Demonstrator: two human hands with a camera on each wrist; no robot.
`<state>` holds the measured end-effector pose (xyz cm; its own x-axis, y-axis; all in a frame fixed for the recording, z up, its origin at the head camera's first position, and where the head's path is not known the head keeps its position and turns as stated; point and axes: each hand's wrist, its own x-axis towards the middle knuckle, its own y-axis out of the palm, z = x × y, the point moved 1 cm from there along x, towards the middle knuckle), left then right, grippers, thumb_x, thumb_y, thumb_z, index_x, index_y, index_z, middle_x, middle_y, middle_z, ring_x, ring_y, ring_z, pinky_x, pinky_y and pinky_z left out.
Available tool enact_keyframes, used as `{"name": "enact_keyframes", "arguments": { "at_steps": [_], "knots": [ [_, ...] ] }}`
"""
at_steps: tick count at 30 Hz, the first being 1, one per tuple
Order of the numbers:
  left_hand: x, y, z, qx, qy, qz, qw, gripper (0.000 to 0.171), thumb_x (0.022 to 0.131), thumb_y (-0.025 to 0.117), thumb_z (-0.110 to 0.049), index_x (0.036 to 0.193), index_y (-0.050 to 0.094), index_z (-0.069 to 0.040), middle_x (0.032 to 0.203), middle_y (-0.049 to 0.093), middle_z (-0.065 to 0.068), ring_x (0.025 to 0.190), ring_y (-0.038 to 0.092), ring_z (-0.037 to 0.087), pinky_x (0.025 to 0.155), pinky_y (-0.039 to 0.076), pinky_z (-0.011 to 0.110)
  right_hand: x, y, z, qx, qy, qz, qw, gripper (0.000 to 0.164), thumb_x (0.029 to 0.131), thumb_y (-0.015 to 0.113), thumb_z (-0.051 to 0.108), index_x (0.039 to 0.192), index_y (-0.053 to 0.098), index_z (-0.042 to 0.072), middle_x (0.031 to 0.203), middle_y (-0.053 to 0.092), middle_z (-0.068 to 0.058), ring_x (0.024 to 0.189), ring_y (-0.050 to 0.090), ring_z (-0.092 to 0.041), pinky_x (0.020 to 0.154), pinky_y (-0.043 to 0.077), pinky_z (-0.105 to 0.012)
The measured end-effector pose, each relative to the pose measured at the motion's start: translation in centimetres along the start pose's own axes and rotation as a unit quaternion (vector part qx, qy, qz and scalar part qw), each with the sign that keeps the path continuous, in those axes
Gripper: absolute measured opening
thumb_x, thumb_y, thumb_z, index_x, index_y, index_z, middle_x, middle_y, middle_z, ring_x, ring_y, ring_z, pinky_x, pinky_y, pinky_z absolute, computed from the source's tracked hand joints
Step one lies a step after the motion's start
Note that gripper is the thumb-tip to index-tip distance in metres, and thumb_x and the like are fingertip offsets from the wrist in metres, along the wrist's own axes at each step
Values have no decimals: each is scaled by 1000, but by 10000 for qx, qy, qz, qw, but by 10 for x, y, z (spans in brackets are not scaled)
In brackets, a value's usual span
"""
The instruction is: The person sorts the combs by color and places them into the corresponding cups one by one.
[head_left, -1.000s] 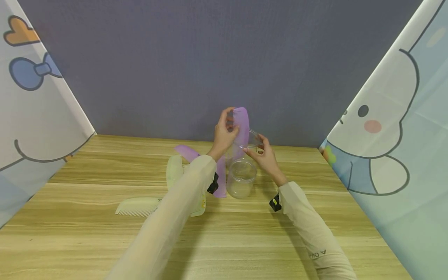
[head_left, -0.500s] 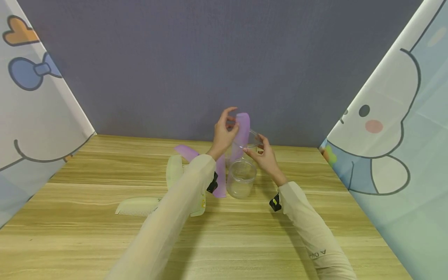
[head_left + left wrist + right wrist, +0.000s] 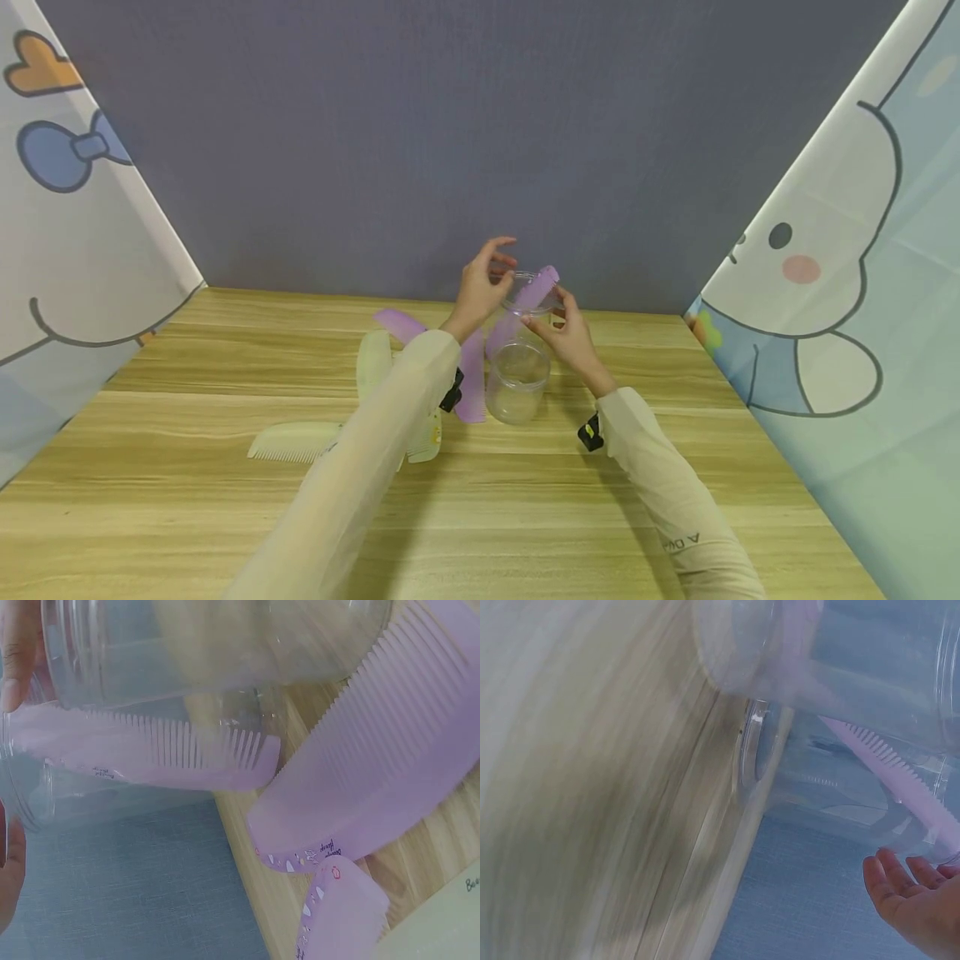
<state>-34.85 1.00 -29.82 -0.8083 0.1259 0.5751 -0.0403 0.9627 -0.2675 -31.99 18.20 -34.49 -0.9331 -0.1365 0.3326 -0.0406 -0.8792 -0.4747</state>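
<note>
A purple comb [image 3: 535, 290] leans to the right inside the rear clear jar [image 3: 112, 814], its upper end sticking out above the rim. My left hand [image 3: 482, 285] is at the left of that rim, fingers loosely bent and apart from the comb. Whether its thumb touches the rim I cannot tell. On the other side my right hand [image 3: 564, 332] holds the jar near its rim, thumb in front and fingers on the right; its fingers [image 3: 900, 889] show in the right wrist view. Nearer to me stands a second clear jar [image 3: 517, 396], partly covering the first.
Left of the jars lie another purple comb [image 3: 471, 383] and a further purple comb [image 3: 401, 325]. Pale green combs [image 3: 373, 362] lie beside them, partly behind my left sleeve [image 3: 375, 450]. A dark wall [image 3: 450, 150] rises behind the wooden table [image 3: 675, 500].
The purple comb has gone down into the rear jar and tipped to the right. My left hand has let go of it; my right hand has stayed on the jar.
</note>
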Motion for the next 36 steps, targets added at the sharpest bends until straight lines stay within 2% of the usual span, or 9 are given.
{"name": "enact_keyframes", "arguments": {
  "at_steps": [8, 12, 19, 23, 28, 32, 36],
  "knots": [
    [-3, -5, 0, 112, 3, 116, 9999, 48, 84, 56, 4, 128, 45, -11, 104, 62, 13, 96, 62, 26, 84, 52, 30, 0, 0, 0, -28, 60, -33, 10000, 75, 82, 67, 30, 138, 26, 3, 141, 35, -20, 124, 41, -39, 100, 38, -53],
    [-5, -11, 2, 108, 28, 200, 9997, 47, 84, 57, 4, 128, 45, -10, 107, 61, 14, 100, 60, 27, 88, 50, 36, 1, 0, 0, -65, 55, -20, 10000, 74, 82, 67, 30, 138, 26, 2, 141, 34, -21, 124, 41, -40, 99, 38, -53],
    [-10, -28, 16, 236, -189, 281, 9991, 46, 83, 58, 3, 126, 46, -6, 110, 60, 19, 99, 59, 29, 88, 49, 40, 1, 1, 1, 0, 63, -53, 10000, 73, 82, 68, 27, 137, 28, 3, 140, 36, -20, 124, 41, -40, 99, 38, -53],
    [-16, -40, 27, 364, -348, 510, 9974, 46, 84, 59, 2, 127, 44, -5, 114, 57, 21, 102, 57, 31, 90, 47, 47, 0, 1, 1, 5, 51, -53, 10000, 72, 82, 68, 27, 137, 29, 2, 139, 37, -21, 123, 41, -40, 99, 38, -53],
    [-23, -53, 40, 766, -431, 795, 9930, 46, 84, 59, 0, 127, 44, -4, 115, 56, 22, 106, 55, 35, 93, 45, 49, 0, 1, 1, -45, 34, -59, 10000, 72, 82, 67, 28, 137, 27, 4, 139, 37, -19, 123, 42, -38, 100, 38, -52],
    [-29, -61, 48, 1056, -491, 1063, 9875, 48, 83, 61, 2, 127, 44, 0, 115, 56, 24, 110, 52, 38, 97, 42, 48, -1, 1, 2, -41, 15, -52, 10000, 73, 82, 68, 29, 138, 27, 4, 139, 37, -19, 123, 42, -38, 99, 38, -53],
    [-36, -69, 55, 1305, -690, 1451, 9783, 49, 82, 62, 0, 128, 43, -2, 117, 55, 22, 112, 51, 36, 99, 40, 46, 0, 1, 1, -35, 35, -55, 10000, 74, 81, 68, 29, 138, 27, 4, 140, 37, -19, 123, 42, -39, 99, 38, -53]
  ]
}}
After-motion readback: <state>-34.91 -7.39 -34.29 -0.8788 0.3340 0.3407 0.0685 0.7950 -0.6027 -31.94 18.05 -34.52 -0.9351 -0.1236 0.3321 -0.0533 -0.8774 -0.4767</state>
